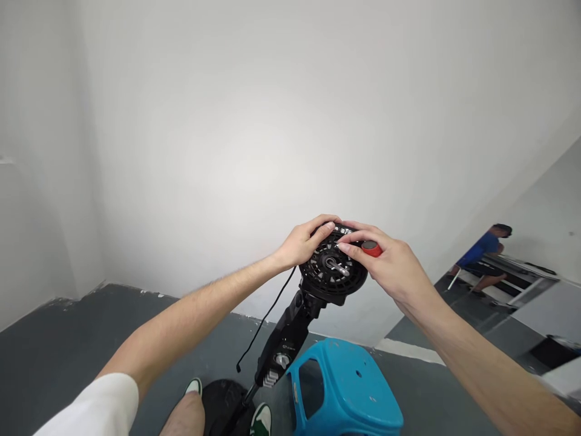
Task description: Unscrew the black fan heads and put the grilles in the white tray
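A black standing fan, its blades and guard off, leans before me. Its round motor housing [333, 281] shows vents and a bare metal shaft [338, 266]. My left hand [311, 239] is closed on the housing's upper left rim, thumb on the front and fingers over the top. My right hand [384, 254] is at the upper right, holding a red-handled screwdriver [372, 247] with its butt end towards me; the blade is hidden. Thumb and forefinger meet at the housing's front, by a small pale spot I cannot make out.
Below the housing, the black fan column [285, 339] with a knob runs down to a round base [224, 402] between my feet. A power cord [265, 318] dangles left. A blue plastic stool [363, 381] stands right. Behind is a white wall [218, 151]; a person [483, 251] sits far right.
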The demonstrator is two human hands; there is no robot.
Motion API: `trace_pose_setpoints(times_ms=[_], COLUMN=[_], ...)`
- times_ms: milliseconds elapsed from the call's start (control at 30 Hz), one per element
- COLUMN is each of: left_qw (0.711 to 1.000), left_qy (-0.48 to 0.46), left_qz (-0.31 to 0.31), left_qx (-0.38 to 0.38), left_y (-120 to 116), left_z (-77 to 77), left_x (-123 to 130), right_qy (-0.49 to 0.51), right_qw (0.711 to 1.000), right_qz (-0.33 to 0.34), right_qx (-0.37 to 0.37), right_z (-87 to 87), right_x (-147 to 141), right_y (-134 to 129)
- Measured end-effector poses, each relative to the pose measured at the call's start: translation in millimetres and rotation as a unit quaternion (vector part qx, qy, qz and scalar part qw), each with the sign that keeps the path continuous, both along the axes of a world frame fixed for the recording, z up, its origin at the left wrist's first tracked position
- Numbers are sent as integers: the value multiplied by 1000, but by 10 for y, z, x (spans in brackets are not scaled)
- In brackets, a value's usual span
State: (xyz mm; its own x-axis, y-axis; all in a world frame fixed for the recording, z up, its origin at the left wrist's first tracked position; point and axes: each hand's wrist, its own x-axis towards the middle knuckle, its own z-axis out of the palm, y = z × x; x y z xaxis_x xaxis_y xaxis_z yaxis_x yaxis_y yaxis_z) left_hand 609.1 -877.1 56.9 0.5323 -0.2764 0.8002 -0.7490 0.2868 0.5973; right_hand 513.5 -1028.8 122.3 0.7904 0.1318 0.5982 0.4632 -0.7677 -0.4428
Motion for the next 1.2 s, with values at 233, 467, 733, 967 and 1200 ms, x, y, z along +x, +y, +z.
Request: trace_pose_setpoints(times_ms=[233,467,733,967,1200], left_qw=[1000,1000,999,996,997], left_qy=[4,6,26,-44,-59], left_qz=[17,14,-28,-55,-53], left_qx=[-12,-21,-26,-50,-11], left_y=[-3,-29,30,72,72], left_z=[-27,-44,-82,-247,-213], left_x=[-19,15,-24,-33,39], right_qy=[-17,-37,-24,36,77], right_qw=[998,987,983,992,993], right_qz=[-34,-109,-106,-103,-73], right_qx=[-42,-110,-147,-70,41], right_z=[-14,-51,4,53,18], right_x=[68,27,78,137,114], right_y=[34,132,142,107,107])
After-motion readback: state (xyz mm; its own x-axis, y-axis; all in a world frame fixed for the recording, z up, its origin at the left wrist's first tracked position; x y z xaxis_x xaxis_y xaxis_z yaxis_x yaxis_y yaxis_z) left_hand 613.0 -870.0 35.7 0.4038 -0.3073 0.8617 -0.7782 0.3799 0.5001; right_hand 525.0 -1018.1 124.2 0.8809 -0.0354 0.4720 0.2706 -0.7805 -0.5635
